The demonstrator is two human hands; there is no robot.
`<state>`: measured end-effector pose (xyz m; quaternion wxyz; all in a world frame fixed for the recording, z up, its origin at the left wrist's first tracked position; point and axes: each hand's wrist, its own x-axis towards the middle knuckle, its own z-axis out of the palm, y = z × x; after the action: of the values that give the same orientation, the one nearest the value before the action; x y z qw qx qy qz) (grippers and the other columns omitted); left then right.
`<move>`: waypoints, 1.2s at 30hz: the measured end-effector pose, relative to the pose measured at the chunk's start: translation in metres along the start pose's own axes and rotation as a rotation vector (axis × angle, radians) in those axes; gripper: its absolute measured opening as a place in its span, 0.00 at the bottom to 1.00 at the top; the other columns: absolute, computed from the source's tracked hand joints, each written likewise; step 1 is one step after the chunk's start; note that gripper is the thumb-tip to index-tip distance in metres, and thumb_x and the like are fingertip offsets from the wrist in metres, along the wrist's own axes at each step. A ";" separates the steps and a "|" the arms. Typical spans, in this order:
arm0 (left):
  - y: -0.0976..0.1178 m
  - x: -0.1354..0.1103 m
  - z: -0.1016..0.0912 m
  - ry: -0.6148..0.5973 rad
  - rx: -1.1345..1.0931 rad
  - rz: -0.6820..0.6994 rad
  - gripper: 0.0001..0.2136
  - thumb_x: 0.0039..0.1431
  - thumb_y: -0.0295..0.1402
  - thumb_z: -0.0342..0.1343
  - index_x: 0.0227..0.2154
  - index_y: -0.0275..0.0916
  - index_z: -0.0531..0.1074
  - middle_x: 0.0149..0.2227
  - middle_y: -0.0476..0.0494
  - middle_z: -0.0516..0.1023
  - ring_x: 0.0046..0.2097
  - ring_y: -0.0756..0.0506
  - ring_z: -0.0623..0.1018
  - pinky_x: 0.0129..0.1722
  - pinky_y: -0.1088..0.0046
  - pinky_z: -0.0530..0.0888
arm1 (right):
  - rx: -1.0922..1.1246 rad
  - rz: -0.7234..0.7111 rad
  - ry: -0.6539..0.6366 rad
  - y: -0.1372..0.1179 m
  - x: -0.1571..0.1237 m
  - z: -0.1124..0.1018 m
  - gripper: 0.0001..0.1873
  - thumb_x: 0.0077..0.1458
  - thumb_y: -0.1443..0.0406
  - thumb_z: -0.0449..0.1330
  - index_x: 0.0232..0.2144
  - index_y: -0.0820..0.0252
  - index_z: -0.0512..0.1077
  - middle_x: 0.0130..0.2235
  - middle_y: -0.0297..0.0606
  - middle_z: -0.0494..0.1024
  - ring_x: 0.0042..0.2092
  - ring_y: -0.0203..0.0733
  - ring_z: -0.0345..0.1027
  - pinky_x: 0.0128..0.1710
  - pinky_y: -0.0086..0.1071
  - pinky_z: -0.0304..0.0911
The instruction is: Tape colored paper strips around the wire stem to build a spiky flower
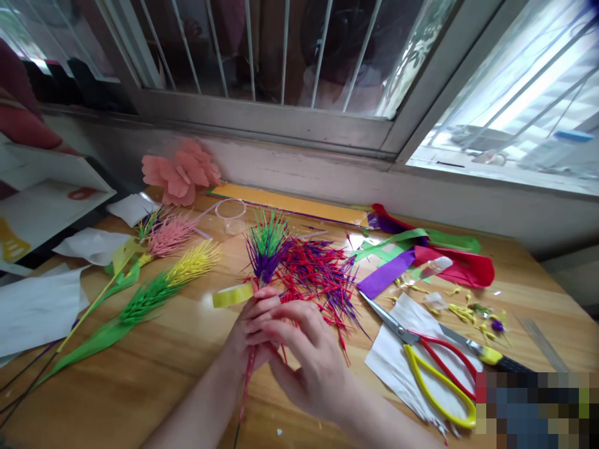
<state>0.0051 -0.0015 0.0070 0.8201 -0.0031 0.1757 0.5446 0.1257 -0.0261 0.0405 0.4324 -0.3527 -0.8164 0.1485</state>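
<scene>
My left hand (253,330) is closed round the stem of a paper wheat ear (266,249), held upright with green spikes on top and purple ones below. A roll of yellow tape (233,296) sticks out beside my left fingers, its near end hidden by them. My right hand (309,355) bends over from the right, its fingertips meeting at the left fingers; what they pinch is hidden. Below the hands the stem shows a red wrapping (246,380). Behind my right hand lies a heap of red and purple paper spikes (318,268).
Finished green and yellow (154,299) and pink wheat ears (168,236) lie left, near white paper (37,312). Scissors (412,340) and a utility knife (491,355) rest right, with crepe strips (388,271) and yellow bits (463,312) beyond. A pink paper flower (182,171) stands at the wall.
</scene>
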 end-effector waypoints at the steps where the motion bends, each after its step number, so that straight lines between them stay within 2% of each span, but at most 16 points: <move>1: 0.002 0.003 0.001 -0.051 -0.129 -0.085 0.09 0.61 0.26 0.44 0.25 0.37 0.63 0.15 0.57 0.58 0.13 0.59 0.60 0.07 0.92 0.54 | -0.029 0.059 0.025 0.006 -0.002 -0.003 0.12 0.51 0.71 0.56 0.40 0.59 0.67 0.41 0.41 0.69 0.44 0.41 0.63 0.43 0.35 0.62; 3: 0.005 0.007 0.004 -0.134 -0.321 -0.203 0.09 0.62 0.29 0.44 0.25 0.37 0.61 0.14 0.57 0.60 0.13 0.59 0.61 0.07 0.93 0.52 | -0.105 0.183 0.105 0.023 -0.005 -0.012 0.07 0.53 0.70 0.55 0.36 0.59 0.68 0.36 0.40 0.70 0.40 0.40 0.63 0.39 0.34 0.63; 4: 0.005 0.008 0.005 -0.164 -0.371 -0.227 0.10 0.62 0.31 0.44 0.25 0.37 0.61 0.14 0.57 0.60 0.13 0.59 0.63 0.08 0.93 0.53 | -0.147 0.239 0.106 0.033 -0.004 -0.016 0.04 0.54 0.69 0.54 0.33 0.59 0.68 0.34 0.40 0.71 0.38 0.40 0.64 0.38 0.34 0.62; 6: 0.005 0.010 0.005 -0.195 -0.407 -0.249 0.12 0.63 0.34 0.42 0.25 0.37 0.60 0.15 0.56 0.61 0.14 0.58 0.63 0.09 0.91 0.54 | -0.237 0.378 0.018 0.054 -0.002 -0.025 0.05 0.55 0.67 0.53 0.29 0.60 0.68 0.31 0.38 0.71 0.35 0.39 0.64 0.36 0.33 0.62; 8: 0.004 0.010 0.004 -0.209 -0.414 -0.256 0.14 0.64 0.36 0.38 0.26 0.36 0.60 0.15 0.55 0.62 0.15 0.58 0.64 0.09 0.90 0.55 | -0.372 0.544 -0.161 0.073 0.003 -0.029 0.06 0.55 0.65 0.53 0.30 0.59 0.70 0.30 0.37 0.72 0.33 0.39 0.65 0.33 0.31 0.61; 10: 0.003 0.011 0.002 -0.212 -0.415 -0.259 0.16 0.64 0.38 0.35 0.26 0.36 0.61 0.15 0.54 0.62 0.15 0.57 0.64 0.10 0.90 0.55 | -0.430 0.587 -0.230 0.084 0.009 -0.027 0.06 0.54 0.66 0.55 0.30 0.59 0.71 0.31 0.37 0.73 0.35 0.40 0.65 0.34 0.31 0.60; 15: 0.003 0.012 0.001 -0.201 -0.409 -0.259 0.17 0.64 0.40 0.33 0.27 0.36 0.60 0.15 0.54 0.62 0.15 0.58 0.64 0.10 0.90 0.56 | -0.517 0.568 -0.315 0.088 0.019 -0.009 0.03 0.49 0.65 0.59 0.28 0.60 0.72 0.32 0.41 0.73 0.39 0.45 0.65 0.37 0.33 0.59; 18: 0.005 0.011 0.002 -0.195 -0.397 -0.238 0.17 0.64 0.40 0.34 0.27 0.36 0.60 0.15 0.54 0.61 0.15 0.58 0.63 0.10 0.90 0.55 | -0.540 0.569 -0.343 0.088 0.021 -0.004 0.02 0.49 0.68 0.58 0.28 0.60 0.72 0.33 0.41 0.73 0.39 0.44 0.64 0.38 0.33 0.58; 21: 0.008 0.010 0.004 -0.194 -0.374 -0.207 0.15 0.64 0.39 0.37 0.27 0.36 0.60 0.15 0.55 0.61 0.15 0.58 0.63 0.09 0.91 0.55 | -0.534 0.593 -0.348 0.094 0.020 -0.010 0.02 0.49 0.68 0.58 0.28 0.60 0.71 0.34 0.40 0.73 0.39 0.42 0.64 0.38 0.31 0.58; 25: 0.012 0.010 0.006 -0.182 -0.357 -0.181 0.14 0.64 0.37 0.39 0.26 0.36 0.60 0.15 0.55 0.61 0.15 0.59 0.63 0.09 0.91 0.55 | -0.497 0.630 -0.343 0.107 0.016 -0.030 0.04 0.50 0.65 0.58 0.28 0.59 0.72 0.32 0.38 0.73 0.37 0.40 0.65 0.34 0.30 0.58; 29: 0.012 0.011 0.007 -0.175 -0.348 -0.185 0.11 0.63 0.34 0.42 0.26 0.36 0.61 0.15 0.56 0.60 0.15 0.59 0.63 0.09 0.92 0.54 | -0.492 0.667 -0.282 0.115 0.008 -0.044 0.05 0.50 0.66 0.56 0.29 0.59 0.72 0.32 0.37 0.74 0.35 0.39 0.66 0.33 0.29 0.58; 33: 0.010 0.012 0.006 -0.172 -0.347 -0.183 0.12 0.63 0.36 0.42 0.26 0.36 0.61 0.15 0.56 0.61 0.15 0.59 0.63 0.09 0.92 0.55 | -0.528 0.664 -0.179 0.111 0.002 -0.047 0.08 0.52 0.66 0.53 0.34 0.60 0.70 0.34 0.40 0.75 0.37 0.43 0.66 0.36 0.34 0.59; 36: 0.009 0.012 0.006 -0.170 -0.348 -0.186 0.14 0.64 0.38 0.39 0.27 0.36 0.61 0.16 0.55 0.61 0.15 0.58 0.63 0.10 0.91 0.55 | -0.509 0.590 -0.174 0.102 0.000 -0.043 0.08 0.54 0.67 0.51 0.35 0.61 0.69 0.36 0.42 0.74 0.40 0.44 0.65 0.39 0.35 0.60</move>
<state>0.0026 0.0143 0.0104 0.8658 -0.1149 0.0082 0.4869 0.2062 0.0434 0.0102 0.1989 -0.6541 -0.7244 0.0885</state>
